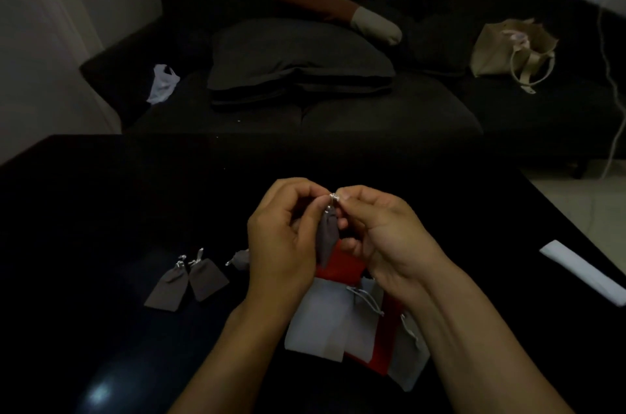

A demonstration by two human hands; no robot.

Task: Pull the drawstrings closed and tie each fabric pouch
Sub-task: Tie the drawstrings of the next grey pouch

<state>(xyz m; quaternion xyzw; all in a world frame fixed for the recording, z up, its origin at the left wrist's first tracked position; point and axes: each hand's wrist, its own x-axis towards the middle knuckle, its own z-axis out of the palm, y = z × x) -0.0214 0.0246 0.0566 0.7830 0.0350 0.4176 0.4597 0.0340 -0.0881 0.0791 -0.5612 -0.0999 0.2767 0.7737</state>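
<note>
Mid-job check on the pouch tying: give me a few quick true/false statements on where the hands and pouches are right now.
1. Both hands, left hand and right hand, pinch the silver drawstring of a grey pouch. True.
2. The held pouch lies flat on the black table. False: it hangs lifted between the hands.
3. Two grey pouches lie side by side left of the hands. True.
4. The pile under the hands is all grey. False: the pile shows red and pale pieces.

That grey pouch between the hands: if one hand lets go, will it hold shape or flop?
Probably flop: the grey pouch hangs limp from its silver drawstring, pinched by the left hand and right hand. It looks flat, so likely light. The thin cord may slip.
</note>
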